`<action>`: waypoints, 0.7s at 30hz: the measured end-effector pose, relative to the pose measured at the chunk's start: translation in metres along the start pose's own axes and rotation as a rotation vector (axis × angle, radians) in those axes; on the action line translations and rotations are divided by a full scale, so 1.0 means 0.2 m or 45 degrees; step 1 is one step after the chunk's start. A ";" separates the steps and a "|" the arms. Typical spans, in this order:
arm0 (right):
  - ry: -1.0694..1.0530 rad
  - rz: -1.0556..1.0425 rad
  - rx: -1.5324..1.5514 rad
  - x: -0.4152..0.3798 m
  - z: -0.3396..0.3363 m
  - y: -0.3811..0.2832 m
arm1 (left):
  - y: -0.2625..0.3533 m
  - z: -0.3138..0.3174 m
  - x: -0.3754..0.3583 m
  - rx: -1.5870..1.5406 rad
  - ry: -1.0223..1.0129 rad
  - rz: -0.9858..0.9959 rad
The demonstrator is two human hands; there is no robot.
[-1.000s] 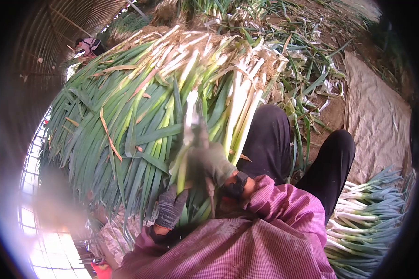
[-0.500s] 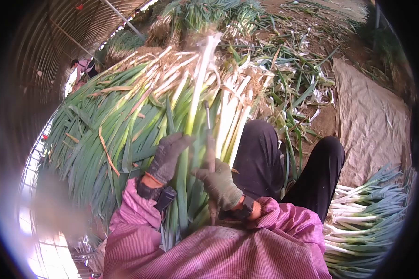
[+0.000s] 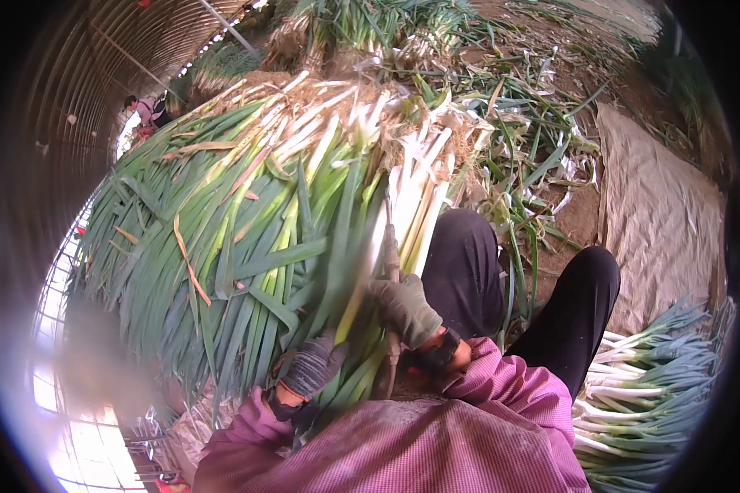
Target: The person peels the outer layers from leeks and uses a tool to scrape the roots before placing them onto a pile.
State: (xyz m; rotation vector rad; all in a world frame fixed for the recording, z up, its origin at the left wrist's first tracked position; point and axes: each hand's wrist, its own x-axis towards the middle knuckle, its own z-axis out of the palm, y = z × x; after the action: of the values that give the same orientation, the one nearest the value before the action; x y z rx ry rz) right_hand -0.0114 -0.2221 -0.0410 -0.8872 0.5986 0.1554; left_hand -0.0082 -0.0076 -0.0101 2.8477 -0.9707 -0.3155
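My left hand (image 3: 314, 366), in a dark knit glove, is closed low on the leaves of a green onion (image 3: 350, 316). The pale stalk of that onion slants up, blurred, along the left side of my right hand. My right hand (image 3: 407, 311), also gloved, is wrapped round a slim wand-like tool (image 3: 392, 246). The thin tip points up and away from me, and the shaft's lower end shows below the hand. Just beyond the tool, trimmed white stalks (image 3: 426, 205) lie beside my knee. A large heap of green onions (image 3: 214, 222) spreads to the left, roots facing away.
Cleaned green onions (image 3: 633, 386) are stacked at the lower right, near a brown cloth sheet (image 3: 662, 201). Peeled leaves and scraps (image 3: 543, 156) litter the soil ahead. More bundles (image 3: 362, 29) stand at the back. Another person (image 3: 148, 111) bends over at the far left.
My left hand has come down towards my body, drawing the green onion down from its raised position. My right hand with the tool has shifted slightly right.
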 end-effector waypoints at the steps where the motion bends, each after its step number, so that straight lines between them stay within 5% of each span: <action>1: 0.020 -0.014 -0.047 0.00 0.00 0.00 | 0.03 0.00 -0.01 0.048 -0.017 -0.008; 4: 0.192 -0.247 0.238 0.00 0.03 0.03 | 0.02 0.04 -0.03 0.178 0.036 0.100; 9: 0.253 -0.505 0.010 0.02 0.10 0.12 | -0.07 -0.03 0.03 0.432 -0.112 0.431; 11: 0.073 -0.245 -0.073 -0.04 0.17 0.09 | -0.25 -0.13 0.18 0.738 -0.047 0.710; 15: -0.210 -0.062 -0.125 -0.12 0.29 0.05 | -0.33 -0.42 0.57 0.478 0.645 0.175; 21: -0.200 -0.025 -0.088 -0.04 0.37 0.06 | -0.47 -0.42 0.97 0.609 0.279 -0.139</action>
State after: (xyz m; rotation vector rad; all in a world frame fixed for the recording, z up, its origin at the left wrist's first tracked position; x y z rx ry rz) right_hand 0.0078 -0.1570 -0.0096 -0.9377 0.4400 0.2274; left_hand 0.2169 -0.0482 0.0243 3.2706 -0.9538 0.2556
